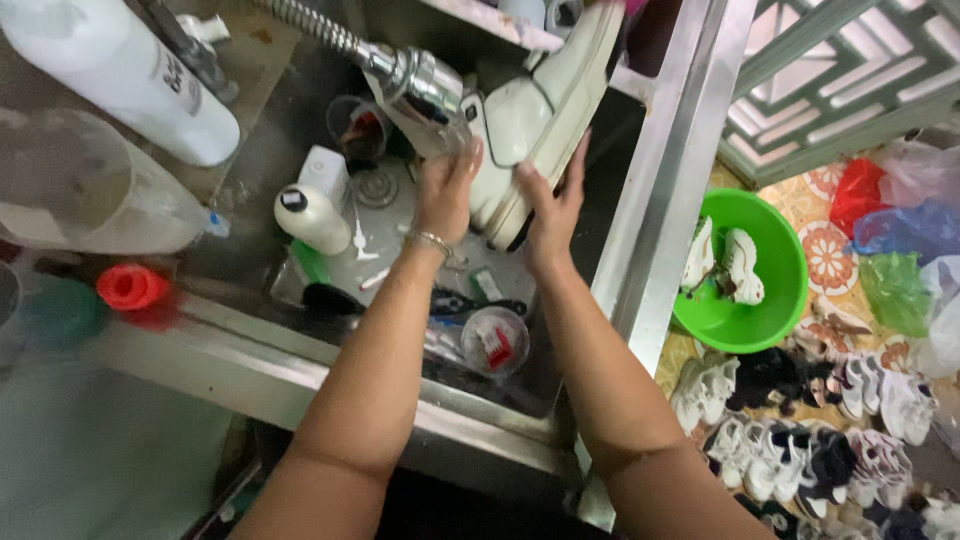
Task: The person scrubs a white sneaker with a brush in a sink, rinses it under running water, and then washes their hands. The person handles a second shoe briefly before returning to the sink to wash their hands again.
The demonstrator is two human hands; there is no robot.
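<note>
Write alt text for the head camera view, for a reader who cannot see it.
Two bare hands, left hand and right hand, hold a white shoe under a metal spray faucet over a steel sink. Bottles and cups clutter the sink; a green basin with shoes sits on the floor to the right.

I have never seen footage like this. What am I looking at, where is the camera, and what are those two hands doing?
There is no machine here: a person wears a camera on the head, so the single picture looks down along their own arms. Both bare hands reach into a steel sink. The left hand and right hand hold a white shoe under a metal tap head. In the sink lie a white bottle, a plastic cup and brushes. On the floor to the right stand a green basin with more white shoes in it and rows of shoes.
</note>
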